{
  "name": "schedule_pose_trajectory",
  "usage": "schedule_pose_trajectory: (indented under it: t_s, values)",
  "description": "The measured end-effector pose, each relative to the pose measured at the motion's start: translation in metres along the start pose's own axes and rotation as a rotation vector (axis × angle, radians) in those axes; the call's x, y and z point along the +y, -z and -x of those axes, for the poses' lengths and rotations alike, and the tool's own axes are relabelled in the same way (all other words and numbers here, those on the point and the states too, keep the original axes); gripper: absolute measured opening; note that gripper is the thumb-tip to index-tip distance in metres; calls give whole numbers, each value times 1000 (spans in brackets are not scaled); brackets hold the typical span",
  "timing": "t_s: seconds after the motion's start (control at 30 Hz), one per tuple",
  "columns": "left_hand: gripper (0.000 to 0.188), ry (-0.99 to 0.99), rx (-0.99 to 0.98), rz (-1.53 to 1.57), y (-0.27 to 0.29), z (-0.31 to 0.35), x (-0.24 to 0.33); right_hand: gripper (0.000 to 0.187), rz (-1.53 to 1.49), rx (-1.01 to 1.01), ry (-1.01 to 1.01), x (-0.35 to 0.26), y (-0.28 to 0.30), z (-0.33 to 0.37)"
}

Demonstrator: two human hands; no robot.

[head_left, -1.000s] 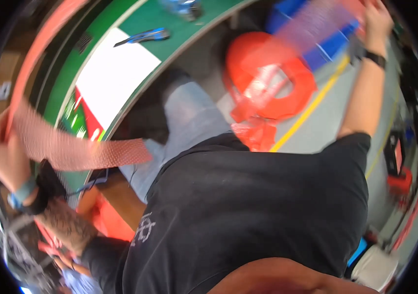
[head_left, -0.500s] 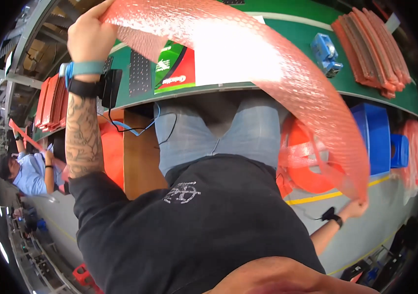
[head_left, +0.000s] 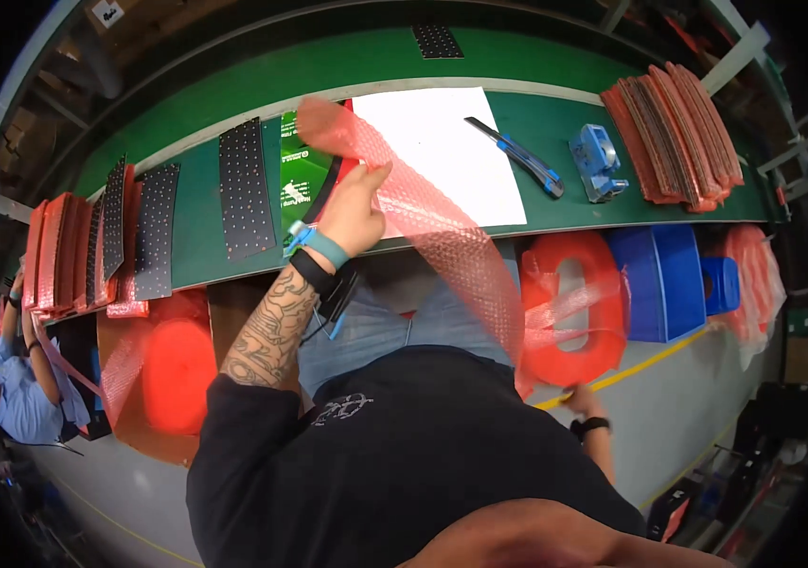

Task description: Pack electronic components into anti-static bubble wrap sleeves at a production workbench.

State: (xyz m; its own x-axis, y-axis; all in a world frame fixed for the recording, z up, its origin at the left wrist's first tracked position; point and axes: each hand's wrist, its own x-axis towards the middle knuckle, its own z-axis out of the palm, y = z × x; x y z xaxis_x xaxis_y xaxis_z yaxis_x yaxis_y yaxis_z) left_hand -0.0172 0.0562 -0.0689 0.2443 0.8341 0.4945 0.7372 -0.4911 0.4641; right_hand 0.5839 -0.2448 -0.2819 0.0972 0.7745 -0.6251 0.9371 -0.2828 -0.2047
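My left hand (head_left: 356, 210) is closed on a strip of pink bubble wrap (head_left: 456, 237) above the bench's near edge. The strip's upper end curls past the hand over a green and red printed sheet (head_left: 304, 185). Its other part slopes down to the right, in front of my jeans, toward a big pink bubble wrap roll (head_left: 603, 331). Low at the right, my right hand (head_left: 579, 402) is beside the bottom of that roll; its fingers are blurred, and I cannot tell whether they hold anything. A white sheet (head_left: 432, 142) lies flat on the bench, partly behind the strip.
A utility knife (head_left: 522, 161) rests on the white sheet, with a blue tape dispenser (head_left: 597, 163) to its right. Pink-wrapped stacks (head_left: 674, 137) and black dotted panels (head_left: 248, 189) lie on the bench. Blue bins (head_left: 659, 284) stand below. A co-worker (head_left: 30, 398) is at far left.
My left hand has come down and right, from high at the left to the bench edge. My right hand has moved left toward the roll. The strip, earlier arched wide, is now lower and slacker.
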Motion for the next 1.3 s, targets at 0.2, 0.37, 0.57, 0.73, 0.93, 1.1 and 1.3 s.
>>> schedule_pose_trajectory:
  t_s: [0.2, 0.37, 0.57, 0.73, 0.93, 1.1, 1.3]
  values:
    - [64, 786, 77, 1423, -18, -2, -28, 21, -671, -25, 686, -349, 331, 12]
    - [65, 800, 498, 1170, -27, 0, -12, 25, -546, 34, 804, -547, 430, -168]
    - [58, 783, 618, 668, -19, -4, -1, 77, -40, 648, 100, -618, 451, -418]
    - [45, 944, 433, 802, -35, 6, -28, 61, -113, 378, 201, -584, 506, -506]
    - [47, 995, 391, 1041, -26, 1, -34, 21, -975, 115, 395, -574, 523, -475]
    - [58, 1006, 444, 1191, -15, 7, -8, 15, -1253, 0, 615, -555, 475, -303]
    - [45, 992, 417, 1120, -21, 35, 23, 54, -1171, -111, 648, -506, 305, -79]
